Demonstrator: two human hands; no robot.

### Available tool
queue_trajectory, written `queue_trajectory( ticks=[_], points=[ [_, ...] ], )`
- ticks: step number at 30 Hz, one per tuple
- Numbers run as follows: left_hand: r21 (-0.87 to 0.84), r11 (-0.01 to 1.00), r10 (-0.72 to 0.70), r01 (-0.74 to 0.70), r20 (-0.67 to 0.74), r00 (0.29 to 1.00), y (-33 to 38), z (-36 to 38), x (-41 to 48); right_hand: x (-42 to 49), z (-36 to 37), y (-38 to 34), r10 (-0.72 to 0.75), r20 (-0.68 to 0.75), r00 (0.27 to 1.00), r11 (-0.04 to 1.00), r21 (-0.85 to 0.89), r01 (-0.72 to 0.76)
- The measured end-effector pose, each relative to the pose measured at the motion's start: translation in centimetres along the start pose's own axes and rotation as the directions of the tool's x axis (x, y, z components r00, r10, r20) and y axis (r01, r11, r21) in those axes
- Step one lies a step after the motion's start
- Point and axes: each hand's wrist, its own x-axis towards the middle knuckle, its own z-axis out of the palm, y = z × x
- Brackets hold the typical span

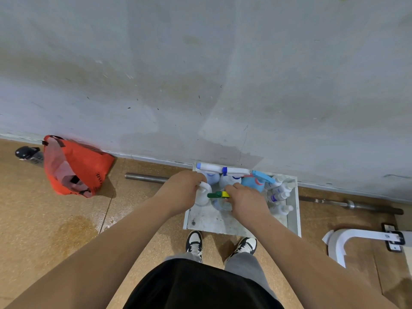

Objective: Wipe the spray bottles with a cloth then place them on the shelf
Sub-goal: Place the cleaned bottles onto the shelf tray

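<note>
Looks nearly done: spray bottles (229, 178) sit on the shelf (211, 221), your left hand (185, 189) grips the white bottle (204, 195), and your right hand (246, 202) grips the green-trigger bottle (216, 194).

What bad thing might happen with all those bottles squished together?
1. The shelf looks crowded, so a moving hand could knock over neighbours like the small white bottles beside the right hand.
2. The right hand grips the green-and-yellow sprayer bottle near its trigger; a squeeze might squirt liquid.
3. The left hand holds the white bottle from above, so it may slip.
</note>
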Motion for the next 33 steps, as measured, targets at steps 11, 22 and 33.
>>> queue_trajectory(
  ticks=[11,22,33],
  points=[
    [0.033,0.999,-0.017,0.017,0.017,1.000,0.3,0.1,-0.4,1.1,-0.8,0.2,0.049,0.046,0.998,0.995,-0.089,-0.045],
    [0.036,0.999,-0.024,0.024,0.007,1.000,0.8,0.0,0.1,0.1,0.1,1.0,0.089,-0.010,0.996,0.996,0.007,-0.089],
    [0.022,0.999,0.032,-0.031,-0.053,0.998,1.4,0.7,0.3,0.3,-1.3,-0.4,0.085,0.003,0.996,0.996,0.030,-0.085]
  ],
)
